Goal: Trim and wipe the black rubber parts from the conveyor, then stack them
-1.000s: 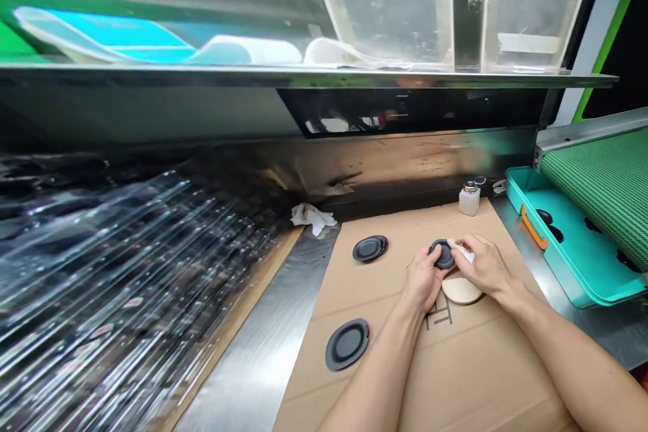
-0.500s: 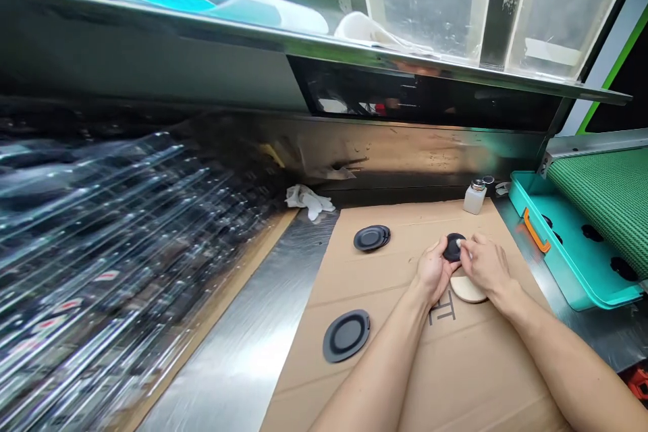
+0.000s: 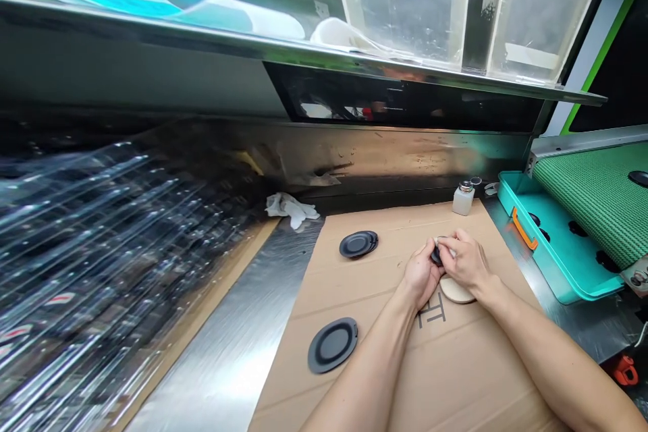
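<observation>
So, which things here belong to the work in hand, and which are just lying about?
Likely in the work:
small black piece, in the left hand, right hand touching it
pale round pad, near both hands
cardboard sheet
black discs on that sheet

Seemingly lying about:
crumpled white cloth
red object, lower right
small bottle, untouched; its part is unclear
</observation>
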### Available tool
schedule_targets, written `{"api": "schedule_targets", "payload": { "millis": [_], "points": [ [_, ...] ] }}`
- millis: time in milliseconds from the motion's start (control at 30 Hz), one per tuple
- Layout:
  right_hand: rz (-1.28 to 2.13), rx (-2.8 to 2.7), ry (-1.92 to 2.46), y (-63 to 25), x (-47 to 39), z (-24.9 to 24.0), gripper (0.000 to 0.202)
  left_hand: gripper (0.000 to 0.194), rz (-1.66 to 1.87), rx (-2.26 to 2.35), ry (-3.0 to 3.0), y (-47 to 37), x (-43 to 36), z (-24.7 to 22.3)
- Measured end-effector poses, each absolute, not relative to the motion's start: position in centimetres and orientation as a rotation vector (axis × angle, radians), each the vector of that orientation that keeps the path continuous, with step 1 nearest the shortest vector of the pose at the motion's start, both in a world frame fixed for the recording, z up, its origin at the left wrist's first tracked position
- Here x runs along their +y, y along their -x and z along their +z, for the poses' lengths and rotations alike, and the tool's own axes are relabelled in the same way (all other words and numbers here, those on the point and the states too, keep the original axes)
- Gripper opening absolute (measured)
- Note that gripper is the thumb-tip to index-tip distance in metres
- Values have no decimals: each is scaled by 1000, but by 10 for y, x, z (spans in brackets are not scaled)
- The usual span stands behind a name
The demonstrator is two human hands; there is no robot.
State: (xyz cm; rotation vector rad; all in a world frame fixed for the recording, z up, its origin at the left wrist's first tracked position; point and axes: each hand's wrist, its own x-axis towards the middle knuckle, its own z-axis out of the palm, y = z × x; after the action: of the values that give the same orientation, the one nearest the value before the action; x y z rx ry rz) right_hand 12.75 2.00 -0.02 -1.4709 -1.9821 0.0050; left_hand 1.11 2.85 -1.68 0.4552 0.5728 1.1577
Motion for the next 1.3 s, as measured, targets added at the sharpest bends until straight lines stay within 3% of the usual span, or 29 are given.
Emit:
{"api": "schedule_targets", "payload": {
  "millis": [367, 700, 833, 1067, 1300],
  "points": [
    [-90, -1981, 1774, -142, 1, -1, 23, 30, 1204, 605, -431, -8, 31, -20],
    [6, -2142, 1562, -118, -7, -5, 17, 41, 1140, 587, -318, -5, 32, -18],
    [-101, -2143, 1538, -116, -6, -4, 17, 47, 1147, 557, -264, -5, 33, -15],
    [-124, -1924, 1623, -131, 1, -4, 21, 40, 1191, 522, -220, -1, 33, -11],
    [99, -1771, 1343, -139, 4, 4, 23, 29, 1123, 461, -304, 4, 29, -8]
  ]
}}
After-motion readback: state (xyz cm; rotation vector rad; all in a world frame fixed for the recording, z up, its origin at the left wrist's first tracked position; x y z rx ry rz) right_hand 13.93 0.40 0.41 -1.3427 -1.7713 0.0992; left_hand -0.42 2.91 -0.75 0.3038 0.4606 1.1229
